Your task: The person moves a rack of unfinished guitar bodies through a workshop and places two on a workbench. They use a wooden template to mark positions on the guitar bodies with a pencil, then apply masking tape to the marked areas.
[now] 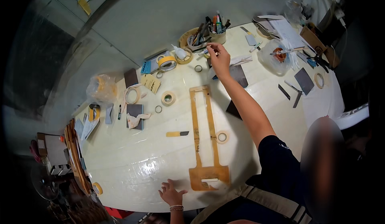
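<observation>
My left hand [171, 194] rests with spread fingers on the table near its front edge. Right of it lies a flat brown template [209, 176] with two long strips and a wide base. My right hand [219, 61] is stretched to the back of the table, thumb and fingers drawn together. What they pinch, if anything, is too small to make out. Beside those fingers are a pen cup [218, 36] full of pens and a white squeeze bottle [179, 52] inside a tape roll. A yellow-handled cutter [177, 134] lies left of the template.
Tape rolls [168, 98] are scattered over the table. A crumpled paper piece lies on a dark sanding block [135, 117] at left. Plastic bags [274, 59] stand at both sides. Dark plates [304, 82] and a small square [297, 93] lie at right. A wall [160, 19] bounds the back.
</observation>
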A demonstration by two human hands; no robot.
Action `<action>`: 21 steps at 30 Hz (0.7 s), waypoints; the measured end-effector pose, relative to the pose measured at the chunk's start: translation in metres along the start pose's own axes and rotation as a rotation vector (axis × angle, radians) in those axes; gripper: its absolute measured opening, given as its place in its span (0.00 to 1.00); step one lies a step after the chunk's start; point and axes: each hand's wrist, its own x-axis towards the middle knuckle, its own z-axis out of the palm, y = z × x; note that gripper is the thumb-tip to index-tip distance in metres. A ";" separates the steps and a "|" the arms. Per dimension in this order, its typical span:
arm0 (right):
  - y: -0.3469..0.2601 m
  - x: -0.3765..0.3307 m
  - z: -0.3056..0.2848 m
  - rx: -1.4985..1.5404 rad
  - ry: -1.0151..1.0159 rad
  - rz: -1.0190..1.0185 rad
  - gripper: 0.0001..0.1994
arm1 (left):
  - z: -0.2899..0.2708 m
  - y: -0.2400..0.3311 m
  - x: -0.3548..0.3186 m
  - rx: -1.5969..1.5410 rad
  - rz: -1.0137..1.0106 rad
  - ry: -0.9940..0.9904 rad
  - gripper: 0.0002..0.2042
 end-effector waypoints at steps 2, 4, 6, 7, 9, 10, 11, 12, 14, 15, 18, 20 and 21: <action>0.003 0.019 0.010 -0.285 0.060 -0.234 0.05 | 0.002 0.000 0.001 -0.003 -0.007 -0.002 0.50; 0.010 0.040 0.027 -0.390 0.093 -0.339 0.06 | 0.001 0.001 0.002 0.002 -0.017 -0.013 0.51; 0.013 0.050 0.042 -0.454 0.074 -0.433 0.05 | 0.001 0.002 0.001 0.013 -0.021 -0.018 0.51; 0.026 0.056 0.050 -0.492 0.066 -0.479 0.04 | 0.008 -0.004 0.001 0.134 0.081 0.123 0.55; 0.038 0.060 0.061 -0.641 -0.010 -0.512 0.02 | 0.003 0.002 0.000 0.048 0.009 0.042 0.52; 0.044 0.060 0.066 -0.697 -0.016 -0.554 0.02 | 0.000 0.002 -0.002 0.013 -0.027 -0.004 0.51; 0.051 0.059 0.069 -0.753 -0.020 -0.595 0.02 | 0.001 0.001 -0.002 -0.009 -0.012 0.010 0.50; 0.058 0.060 0.071 -0.811 -0.025 -0.635 0.02 | 0.001 0.002 0.001 -0.006 -0.003 0.009 0.50; 0.064 0.056 0.074 -0.864 -0.084 -0.616 0.06 | 0.002 0.001 0.001 0.003 0.002 0.000 0.49; 0.067 0.054 0.073 -0.857 -0.083 -0.626 0.09 | 0.006 -0.001 0.000 0.023 0.010 0.019 0.50; 0.050 0.040 0.063 -0.746 -0.100 -0.613 0.13 | -0.001 0.004 0.000 0.036 0.005 0.014 0.50; 0.041 0.029 0.048 -0.650 -0.114 -0.606 0.12 | 0.000 0.003 0.002 0.033 0.006 0.008 0.50; 0.039 0.024 0.043 -0.622 -0.124 -0.613 0.11 | 0.002 0.002 0.002 0.030 0.002 0.006 0.50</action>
